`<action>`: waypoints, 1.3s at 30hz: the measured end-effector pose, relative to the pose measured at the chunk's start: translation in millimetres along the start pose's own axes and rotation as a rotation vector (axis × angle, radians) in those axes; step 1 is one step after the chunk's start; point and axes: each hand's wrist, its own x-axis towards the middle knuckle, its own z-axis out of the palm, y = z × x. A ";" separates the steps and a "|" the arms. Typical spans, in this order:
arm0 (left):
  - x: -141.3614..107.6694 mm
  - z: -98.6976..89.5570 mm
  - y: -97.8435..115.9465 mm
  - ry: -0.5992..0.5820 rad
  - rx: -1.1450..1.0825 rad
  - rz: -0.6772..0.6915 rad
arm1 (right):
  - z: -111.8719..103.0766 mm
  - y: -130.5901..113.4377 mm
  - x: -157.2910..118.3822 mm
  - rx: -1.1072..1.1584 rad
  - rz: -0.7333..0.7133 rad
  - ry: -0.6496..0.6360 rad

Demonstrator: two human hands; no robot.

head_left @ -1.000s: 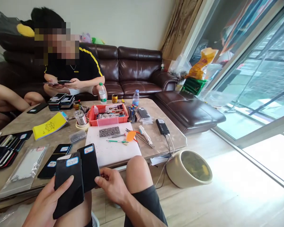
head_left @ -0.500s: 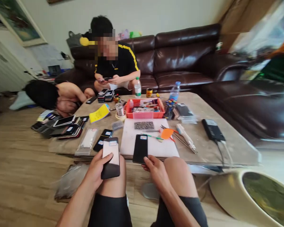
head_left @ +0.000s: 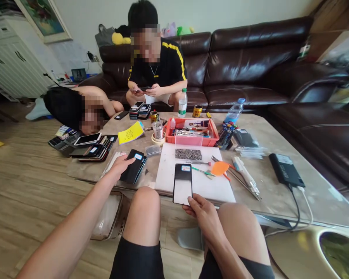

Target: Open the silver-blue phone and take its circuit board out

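Observation:
My left hand grips the left edge of a black smartphone with a small white-and-blue label. This phone lies over other dark phones at the table's near edge, slightly tilted; some of my left fingers are hidden. In my right hand a second smartphone is pinched by its lower right corner. Its glossy dark face carries a similar label and mirrors a pale reflection. It is held up in front of the white work mat, above my knees.
A red tool tray, a box of screws, an orange pick and a power bank are on the table. Stacked phones stand left. One person sits opposite; another crouches at left.
My left hand has moved forward and left, bringing its phone from above my knee onto the dark phones on the table. My right hand still holds its phone. The view has shifted.

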 end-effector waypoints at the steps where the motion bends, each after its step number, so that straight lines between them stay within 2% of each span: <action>1: 3.9 -0.1 -2.7 0.003 0.027 0.021 | 0.6 -0.8 0.7 0.005 -0.010 -0.004; 6: 12.9 -3.5 -16.0 0.042 0.124 0.143 | 5.8 -1.4 4.8 0.040 -0.048 -0.067; 11: 19.3 -5.6 -23.7 0.075 0.227 0.188 | 9.5 -1.5 7.0 0.045 -0.052 -0.063; 19: 27.3 -6.6 -26.7 0.147 0.313 0.216 | 7.9 -9.4 0.9 0.018 -0.134 -0.097; 28: 22.4 -11.2 -31.3 0.085 0.281 0.200 | 6.8 -14.0 0.6 -0.005 -0.124 -0.108; 39: 14.1 -7.6 -18.6 0.086 0.296 0.192 | 6.8 -13.0 0.5 -0.019 -0.100 -0.088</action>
